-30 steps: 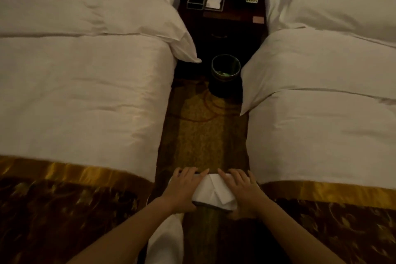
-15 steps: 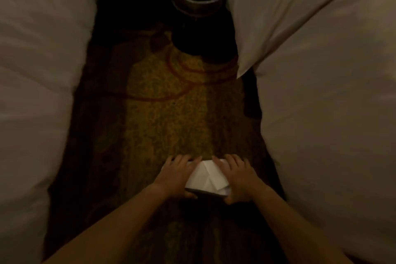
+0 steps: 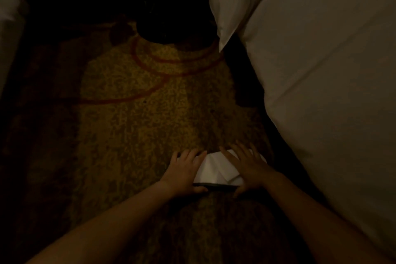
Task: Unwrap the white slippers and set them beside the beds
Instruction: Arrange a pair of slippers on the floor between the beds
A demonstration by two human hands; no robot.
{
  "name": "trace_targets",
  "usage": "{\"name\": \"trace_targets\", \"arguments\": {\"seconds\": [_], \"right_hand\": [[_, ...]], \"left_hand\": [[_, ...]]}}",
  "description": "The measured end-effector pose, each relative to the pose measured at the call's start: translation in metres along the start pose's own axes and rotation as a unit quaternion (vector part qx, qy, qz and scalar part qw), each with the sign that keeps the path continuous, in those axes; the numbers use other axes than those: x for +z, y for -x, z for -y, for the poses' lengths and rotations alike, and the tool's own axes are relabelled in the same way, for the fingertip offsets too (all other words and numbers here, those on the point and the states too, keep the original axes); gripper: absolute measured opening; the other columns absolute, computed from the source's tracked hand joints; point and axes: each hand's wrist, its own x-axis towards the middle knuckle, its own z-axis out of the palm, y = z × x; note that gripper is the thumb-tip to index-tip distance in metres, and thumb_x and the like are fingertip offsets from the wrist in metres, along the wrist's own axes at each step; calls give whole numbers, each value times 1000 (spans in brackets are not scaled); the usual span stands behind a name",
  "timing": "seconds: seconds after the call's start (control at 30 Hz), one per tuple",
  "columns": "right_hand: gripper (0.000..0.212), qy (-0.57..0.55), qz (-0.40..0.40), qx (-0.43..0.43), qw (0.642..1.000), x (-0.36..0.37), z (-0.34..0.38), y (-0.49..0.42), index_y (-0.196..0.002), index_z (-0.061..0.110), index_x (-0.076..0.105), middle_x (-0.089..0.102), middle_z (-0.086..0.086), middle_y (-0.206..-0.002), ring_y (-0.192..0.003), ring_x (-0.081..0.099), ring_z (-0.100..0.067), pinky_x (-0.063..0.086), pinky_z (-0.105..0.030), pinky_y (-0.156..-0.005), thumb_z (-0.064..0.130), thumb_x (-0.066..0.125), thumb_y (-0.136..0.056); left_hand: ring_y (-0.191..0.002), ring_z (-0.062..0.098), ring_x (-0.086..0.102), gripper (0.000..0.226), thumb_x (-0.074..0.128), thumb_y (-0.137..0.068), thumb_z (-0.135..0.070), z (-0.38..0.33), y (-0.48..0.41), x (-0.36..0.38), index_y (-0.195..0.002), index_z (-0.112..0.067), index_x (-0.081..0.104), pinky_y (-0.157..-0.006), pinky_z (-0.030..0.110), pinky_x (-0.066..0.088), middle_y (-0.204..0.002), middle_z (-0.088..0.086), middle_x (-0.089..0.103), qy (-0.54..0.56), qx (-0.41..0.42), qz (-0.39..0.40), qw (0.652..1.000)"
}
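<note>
Both hands lie spread, fingers straight, on the white slippers (image 3: 216, 170): left hand (image 3: 184, 172) at one end, right hand (image 3: 249, 169) over the other. The bundle's long axis runs crosswise between them, on the carpet (image 3: 139, 113) near the right bed (image 3: 321, 70). Dimness (and the right hand) hides any wrapper.

White slippers (image 3: 216, 169): one flat white bundle with creased, overlapping flaps on top and a dark strip along the near edge. Can't tell if wrapped. Lying flat on the carpet (image 3: 139, 103) in the aisle between the beds, near the right bed (image 3: 321, 70), well apart from the left bed (image 3: 10, 17). Both ends are covered.
</note>
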Motion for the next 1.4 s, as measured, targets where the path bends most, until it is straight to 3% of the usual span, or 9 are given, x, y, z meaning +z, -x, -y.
{"name": "trace_targets", "arguments": {"seconds": [0.13, 0.23, 0.37, 0.43, 0.67, 0.97, 1.13, 1.27, 1.4], "right_hand": [[132, -57, -21, -4, 998, -14, 9, 6, -131, 35, -35, -26, -1, -153, -139, -26, -21, -20, -56, -107, 77, 64, -54], [114, -120, -134, 26, 983, -34, 6, 7, -139, 37, -22, -15, 4, -156, -143, -14, -17, -14, -50, -112, 80, 50, -63], [88, -261, -290, 60, 919, -49, -3, 10, -147, 23, 2, 2, 0, -157, -142, 1, -14, -4, -30, -111, 55, 53, -84], [83, -293, -304, 65, 904, -46, -1, 13, -147, 19, 5, 5, -3, -157, -142, 4, -16, 1, -32, -113, 46, 55, -86], [96, -109, -126, 29, 986, -6, 9, 12, -147, 22, 4, 0, -1, -158, -144, -4, -19, -9, -35, -114, 62, 56, -77], [110, -56, -32, -8, 998, 8, 10, 8, -144, 23, -14, -15, -4, -156, -143, -15, -23, -14, -38, -113, 48, 68, -75], [71, -119, -28, -14, 992, -22, 13, 14, -147, 24, 15, 12, -3, -156, -141, 15, -22, 15, -34, -114, 28, 55, -89], [29, -218, -92, -9, 972, -66, 18, 25, -116, 17, 63, 60, -7, -116, -105, 56, -22, 48, -35, -88, 16, 51, -89], [26, -246, -83, -24, 966, -93, 36, 33, -109, 18, 65, 66, -1, -108, -95, 62, -17, 52, -35, -81, 30, 59, -87]], "left_hand": [[-135, 20, 19, 102, 53, -69, -72, 0, -3, -6, -146, -26, 4, -109, 44, 16, -150, 0, 20, 29, 7, -3, 1000], [-134, 20, 18, 102, 55, -67, -72, 8, -11, -12, -145, -29, 6, -109, 43, 14, -148, 0, 21, 50, 7, -25, 998], [-133, 22, 18, 99, 58, -68, -69, 28, -33, -35, -145, -31, 8, -108, 43, 14, -147, 1, 21, 56, -9, -63, 996], [-133, 23, 19, 99, 59, -68, -67, 40, -47, -47, -144, -29, 11, -107, 44, 16, -147, 3, 22, 45, -32, -74, 996], [-136, 28, 19, 97, 58, -69, -69, 69, -93, -53, -144, -25, 14, -112, 48, 14, -150, 6, 22, -8, -51, -40, 998], [-144, 21, -10, 93, 45, -77, -70, 53, -62, -36, -146, -27, 0, -116, 45, -8, -157, 5, -11, 31, -18, -36, 999], [-131, 14, 37, 79, 50, -74, -70, 24, -2, -38, -141, -34, 27, -102, 24, 28, -145, -5, 40, 113, 73, 32, 990], [-114, 14, 53, 39, 56, -85, -24, 24, 13, -52, -123, -25, 51, -91, 26, 41, -126, -1, 58, 103, 8, -15, 995], [-93, 10, 59, 21, 63, -81, -20, 30, 13, -92, -102, -23, 60, -68, 21, 40, -102, -3, 65, 130, 25, -11, 991]]}}
